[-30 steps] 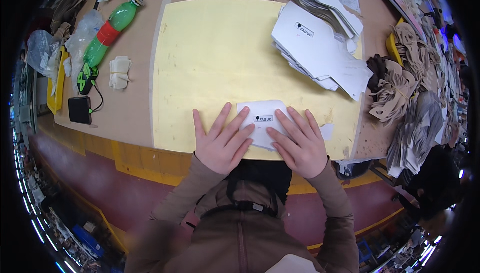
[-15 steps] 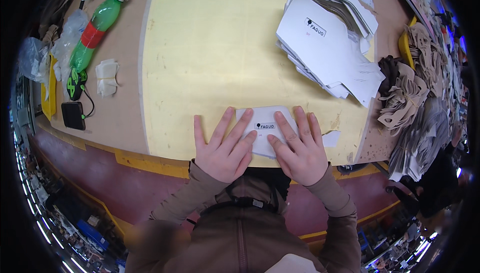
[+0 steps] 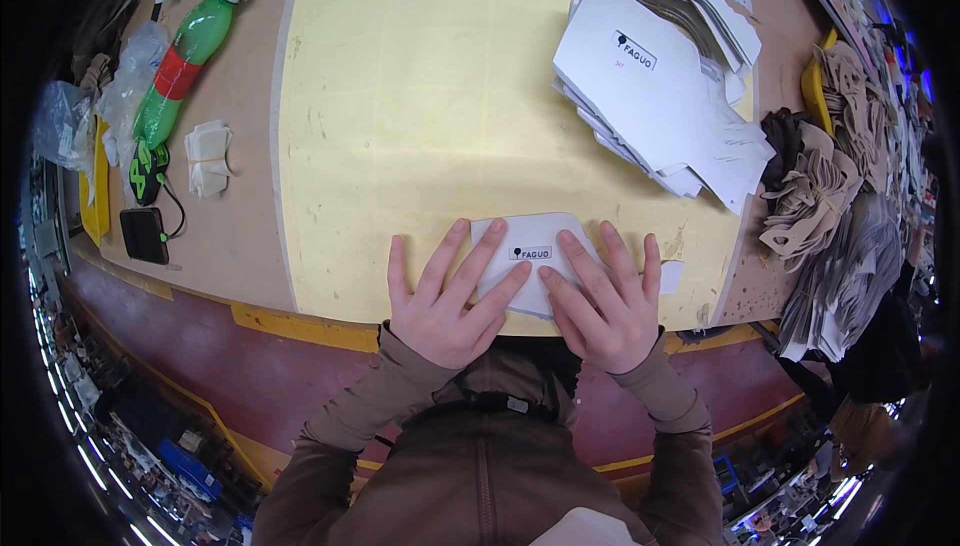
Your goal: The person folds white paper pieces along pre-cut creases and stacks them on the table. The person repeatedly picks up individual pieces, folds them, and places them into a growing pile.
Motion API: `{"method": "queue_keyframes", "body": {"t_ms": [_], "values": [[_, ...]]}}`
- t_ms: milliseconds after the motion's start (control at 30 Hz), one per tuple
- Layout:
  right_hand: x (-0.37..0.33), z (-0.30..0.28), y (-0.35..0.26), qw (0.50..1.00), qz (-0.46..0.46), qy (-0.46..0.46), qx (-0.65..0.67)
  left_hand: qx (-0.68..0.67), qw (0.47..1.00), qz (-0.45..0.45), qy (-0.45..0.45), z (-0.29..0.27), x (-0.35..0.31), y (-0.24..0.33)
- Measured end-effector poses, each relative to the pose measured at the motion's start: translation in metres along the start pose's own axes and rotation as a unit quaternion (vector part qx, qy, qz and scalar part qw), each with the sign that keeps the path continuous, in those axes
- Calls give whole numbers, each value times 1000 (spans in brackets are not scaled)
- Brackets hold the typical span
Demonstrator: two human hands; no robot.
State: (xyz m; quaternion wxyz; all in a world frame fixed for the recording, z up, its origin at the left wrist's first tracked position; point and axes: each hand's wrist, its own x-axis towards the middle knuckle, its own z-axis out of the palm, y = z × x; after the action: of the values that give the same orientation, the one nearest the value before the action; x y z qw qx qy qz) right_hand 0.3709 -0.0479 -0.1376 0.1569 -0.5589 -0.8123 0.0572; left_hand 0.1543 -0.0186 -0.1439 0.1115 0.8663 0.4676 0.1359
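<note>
green bottle [image 3: 186,64] beyond-left of white piece [image 3: 527,232], white stack [image 3: 640,106] beyond-right; we note piece's label [image 3: 530,253] upright, long axis obscured; left hand [image 3: 448,312], right hand [image 3: 612,316] spread, fingertips resting on piece.

On my remote feed I count two hands [image 3: 440,318], two logo-marked white pieces [image 3: 531,237], one yellow sheet [image 3: 420,96] and one green bottle [image 3: 176,77].

I observe a white printed piece [image 3: 529,242] lying on a yellow sheet [image 3: 425,96]. The left hand [image 3: 441,314] contacts it from eight o'clock and the right hand [image 3: 612,314] from four o'clock, both spread. Measured from this piece, a stack of white pieces [image 3: 655,96] sits at one o'clock, tan cut pieces [image 3: 815,198] between two and three, a green bottle [image 3: 183,66] at ten, and a black phone [image 3: 143,235] at nine.
</note>
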Motion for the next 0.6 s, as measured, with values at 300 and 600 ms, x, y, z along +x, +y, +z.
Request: {"method": "queue_keyframes", "body": {"t_ms": [300,600], "values": [[1,-2,-1,1000,10,0,4,1,1000,-3,-2,-1,1,0],[-2,-3,1,999,30,-9,11,-75,996,-54,2,-3,9,2]]}}
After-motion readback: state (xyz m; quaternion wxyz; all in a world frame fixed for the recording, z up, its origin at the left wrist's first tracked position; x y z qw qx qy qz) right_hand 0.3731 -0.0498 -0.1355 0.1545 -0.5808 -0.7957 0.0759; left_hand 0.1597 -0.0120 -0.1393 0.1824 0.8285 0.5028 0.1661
